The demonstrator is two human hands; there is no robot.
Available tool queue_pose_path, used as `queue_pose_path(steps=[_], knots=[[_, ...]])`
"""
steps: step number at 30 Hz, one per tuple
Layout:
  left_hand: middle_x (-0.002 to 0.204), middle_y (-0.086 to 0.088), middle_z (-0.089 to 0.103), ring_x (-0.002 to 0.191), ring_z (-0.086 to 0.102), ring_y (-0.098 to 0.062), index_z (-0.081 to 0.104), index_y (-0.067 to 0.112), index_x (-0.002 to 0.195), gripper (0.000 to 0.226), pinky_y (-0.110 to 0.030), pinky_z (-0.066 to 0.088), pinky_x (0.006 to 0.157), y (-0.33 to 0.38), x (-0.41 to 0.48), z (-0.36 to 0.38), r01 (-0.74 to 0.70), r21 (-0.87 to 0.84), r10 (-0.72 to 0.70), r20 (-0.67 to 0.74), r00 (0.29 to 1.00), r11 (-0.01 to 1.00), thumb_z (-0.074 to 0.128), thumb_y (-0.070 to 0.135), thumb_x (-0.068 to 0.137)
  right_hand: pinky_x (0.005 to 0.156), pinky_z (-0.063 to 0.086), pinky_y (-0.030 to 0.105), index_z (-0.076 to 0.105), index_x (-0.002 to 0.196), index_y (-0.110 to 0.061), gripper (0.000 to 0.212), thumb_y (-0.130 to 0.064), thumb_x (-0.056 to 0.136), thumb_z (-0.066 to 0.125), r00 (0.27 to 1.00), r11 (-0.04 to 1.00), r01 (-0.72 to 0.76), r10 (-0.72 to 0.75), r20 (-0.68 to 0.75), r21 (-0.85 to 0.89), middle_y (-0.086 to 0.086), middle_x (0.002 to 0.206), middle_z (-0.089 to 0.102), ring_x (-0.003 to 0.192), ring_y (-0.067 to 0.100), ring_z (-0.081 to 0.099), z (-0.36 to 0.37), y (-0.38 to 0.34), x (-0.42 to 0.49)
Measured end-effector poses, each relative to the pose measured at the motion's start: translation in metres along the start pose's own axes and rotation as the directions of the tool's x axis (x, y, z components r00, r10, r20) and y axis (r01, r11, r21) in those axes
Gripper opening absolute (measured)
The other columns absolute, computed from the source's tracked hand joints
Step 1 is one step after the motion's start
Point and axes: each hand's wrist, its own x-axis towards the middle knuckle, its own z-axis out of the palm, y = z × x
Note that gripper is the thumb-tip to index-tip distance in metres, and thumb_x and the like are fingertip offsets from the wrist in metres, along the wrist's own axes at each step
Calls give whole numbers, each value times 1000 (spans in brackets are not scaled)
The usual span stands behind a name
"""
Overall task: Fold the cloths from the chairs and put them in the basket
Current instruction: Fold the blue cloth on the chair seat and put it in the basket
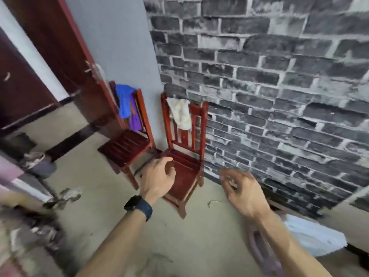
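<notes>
Two red wooden chairs stand against the walls. Over the backrest of the right chair hangs a cream-white cloth. The left chair carries a blue cloth with a purple cloth beneath it on its backrest. My left hand, with a dark watch on the wrist, hovers in front of the right chair's seat, fingers loosely curled and holding nothing. My right hand floats to the right of that chair, fingers relaxed and empty. No basket can be clearly made out.
A grey brick-pattern wall runs along the right. A dark red door stands at the left. Blurred clutter lies on the floor at the left, and a white item sits at the lower right.
</notes>
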Motion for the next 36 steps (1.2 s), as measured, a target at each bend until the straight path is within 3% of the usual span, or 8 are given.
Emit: queue_pose_path(steps=[8,14,16,19,23,27,31,36], knots=[[121,-2,63,114,58,-27,58,33,126,35,-42,51,92,-138,84,-105,154,-28,-157,-202,967,988,57,34,92,104,48,37,69,124,-27,30,-39,101,54,976,977,207,-210,61,49,-6,127,69,119,22,61,81,-130,139],[122,-3,63,113,58,-24,57,32,128,34,-42,50,93,-212,135,-147,232,-52,-237,-219,946,971,54,34,94,94,53,40,70,121,-29,28,-39,100,55,952,951,286,-295,79,116,-10,120,70,106,17,64,132,-197,220],[124,-1,63,114,58,-22,57,32,127,33,-42,50,95,-230,154,-153,255,-62,-263,-207,942,965,53,34,94,91,53,39,71,119,-31,25,-38,100,56,942,941,307,-322,98,142,-13,113,69,95,14,64,149,-210,245],[126,1,62,117,57,-20,57,32,128,33,-41,49,97,-255,187,-161,277,-77,-287,-193,938,958,53,33,95,98,51,41,69,123,-29,27,-37,100,55,928,935,326,-345,139,141,-10,122,69,107,22,63,179,-224,291],[128,2,62,116,59,-19,55,29,131,35,-32,48,94,-285,249,-174,270,-71,-279,-192,941,960,53,32,97,97,39,26,68,125,-32,30,-40,100,54,917,929,347,-364,160,125,-10,126,68,118,17,56,218,-239,361],[130,2,61,111,60,-19,54,28,134,36,-28,45,88,-301,324,-196,262,-56,-267,-202,942,964,51,31,98,94,38,25,68,125,-31,30,-39,99,55,912,925,360,-376,163,124,-9,124,69,116,20,56,250,-252,440],[122,-2,65,97,65,-24,53,29,135,37,-31,50,83,-316,391,-213,257,-53,-262,-182,948,965,50,31,98,95,44,31,67,126,-29,31,-37,98,56,918,927,347,-367,148,141,-7,125,68,116,22,58,279,-264,506],[130,3,61,109,62,-21,54,30,134,38,-39,50,95,-341,470,-215,229,-11,-227,-174,958,973,52,33,95,94,35,26,64,129,-29,33,-38,99,53,933,949,302,-313,176,88,-5,127,66,125,23,52,317,-270,574]])
